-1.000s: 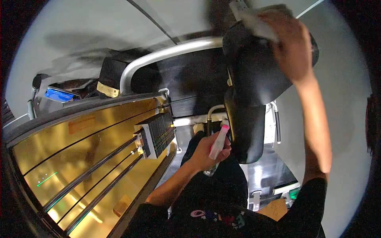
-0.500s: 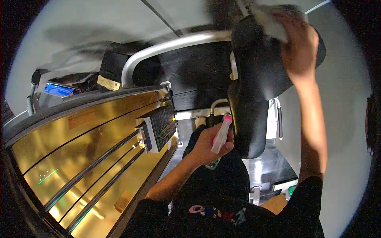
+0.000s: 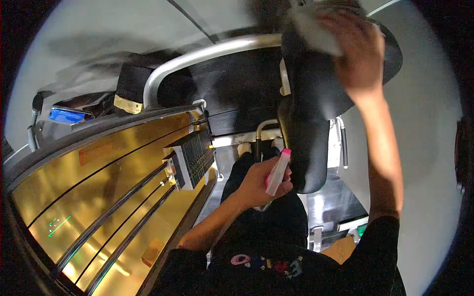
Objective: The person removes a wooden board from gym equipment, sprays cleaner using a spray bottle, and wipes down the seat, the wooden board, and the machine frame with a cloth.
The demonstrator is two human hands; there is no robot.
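Note:
My left hand (image 3: 256,186) is wrapped round a spray bottle (image 3: 277,175) with a white, pink-tipped head. The bottle is held in front of my dark trousers, beside the lower black pad (image 3: 308,153) of what looks like an exercise machine. My right hand (image 3: 363,66) reaches far forward over the upper black pad (image 3: 316,81). Under its fingers a pale grey cloth (image 3: 316,32) lies against the pad near its far edge. Motion blurs the fingers and the cloth, and part of the cloth is hidden by the hand.
A curved silver tube frame (image 3: 207,54) runs ahead of me. To the left stands a weight stack (image 3: 190,160) with guide rods (image 3: 118,212) and a golden panel (image 3: 54,197). A blue object (image 3: 70,115) lies beyond it. A black handle (image 3: 344,148) hangs right of the pads.
My right hand and the cloth have slid slightly left over the upper pad. The whole view has shifted a little left. The spray bottle stays in my left hand.

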